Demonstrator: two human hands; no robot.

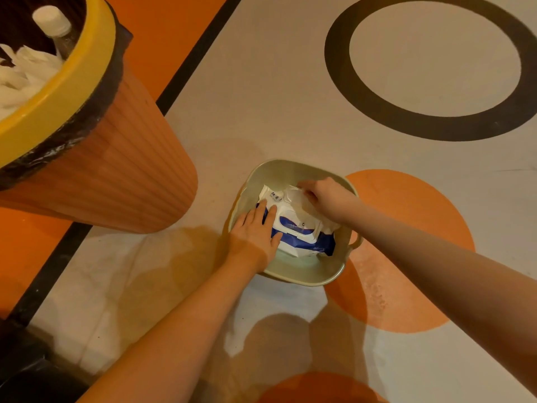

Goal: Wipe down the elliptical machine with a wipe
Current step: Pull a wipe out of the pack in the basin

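Observation:
A blue and white pack of wet wipes (302, 241) lies in a pale green basin (305, 274) on the floor. Its white flip lid (296, 225) stands open. My left hand (255, 231) presses flat on the pack's left side with straight fingers. My right hand (325, 199) pinches a white wipe (293, 199) at the pack's far end, fingers curled round it. The elliptical machine is not in view.
An orange ribbed waste bin (116, 170) with a yellow rim and black liner stands at the left, holding used white wipes (23, 77) and a plastic bottle (55, 24). The floor has orange patches, a black stripe and a black ring (348, 91). A dark object sits at the bottom left.

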